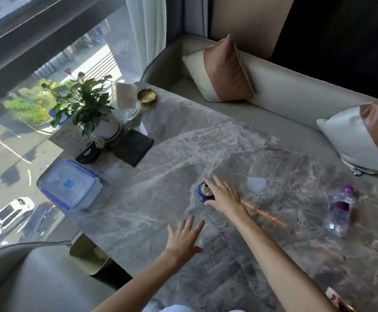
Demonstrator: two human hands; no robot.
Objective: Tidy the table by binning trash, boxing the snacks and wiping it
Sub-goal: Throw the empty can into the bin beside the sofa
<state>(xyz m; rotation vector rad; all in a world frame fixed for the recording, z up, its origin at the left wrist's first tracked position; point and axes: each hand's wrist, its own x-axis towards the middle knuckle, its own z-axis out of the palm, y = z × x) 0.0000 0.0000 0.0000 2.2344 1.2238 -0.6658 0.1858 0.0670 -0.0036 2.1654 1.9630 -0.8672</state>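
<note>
A blue drinks can (202, 192) stands upright near the middle of the grey marble table (152, 199). My right hand (222, 194) reaches over it, thumb and fingers wrapped round its right side. Nearer the front edge, my left hand (184, 238) hovers over the table with fingers spread and nothing in it. A clear plastic box with a blue lid (68, 183) sits shut at the table's left edge. A crumpled white tissue (256, 184) lies just right of the can. An empty water bottle with a purple cap (341, 210) lies on its side at the right. A folded dark cloth (134, 146) lies by the plant.
A potted plant (89, 102), a card stand (71, 138), a gold ashtray (147, 96) and a tissue holder (126, 93) crowd the far left corner by the window. A colourful packet (338, 300) shows at the bottom right edge. A bench with cushions (226, 73) runs along the far side.
</note>
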